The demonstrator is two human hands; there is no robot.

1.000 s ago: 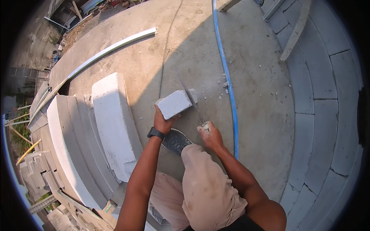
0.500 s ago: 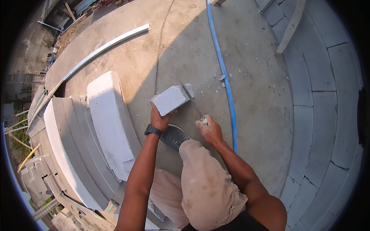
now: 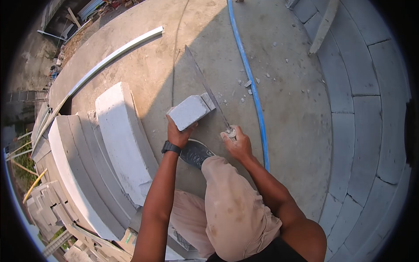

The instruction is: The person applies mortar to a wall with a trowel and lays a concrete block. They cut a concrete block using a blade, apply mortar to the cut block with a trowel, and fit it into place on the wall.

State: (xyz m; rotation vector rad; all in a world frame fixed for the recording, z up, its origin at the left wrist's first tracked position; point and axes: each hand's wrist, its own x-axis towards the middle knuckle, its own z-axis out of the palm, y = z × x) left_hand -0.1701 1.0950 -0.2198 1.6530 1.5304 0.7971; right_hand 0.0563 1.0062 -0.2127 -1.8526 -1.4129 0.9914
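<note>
A small pale block [image 3: 189, 112] is gripped by my left hand [image 3: 178, 133], its fingers and thumb round the lower end. At the block's upper right side lies a thin pale slab [image 3: 208, 101], beside the block. My right hand [image 3: 238, 143] is closed round the whitish handle of a long saw [image 3: 200, 78]. The blade points up and to the left, passing just right of the slab. My shoe [image 3: 196, 153] is below the block.
Large pale blocks [image 3: 124, 139] lie stacked at the left. A blue hose [image 3: 248, 70] runs along the concrete floor on the right, with rubble near it. A block wall [image 3: 366, 118] curves along the right. A metal strip [image 3: 115, 56] lies at the upper left.
The saw blade has come out to the right of the block and slab, with more of its length showing. The slab now sits against the block's side. The view has shifted slightly.
</note>
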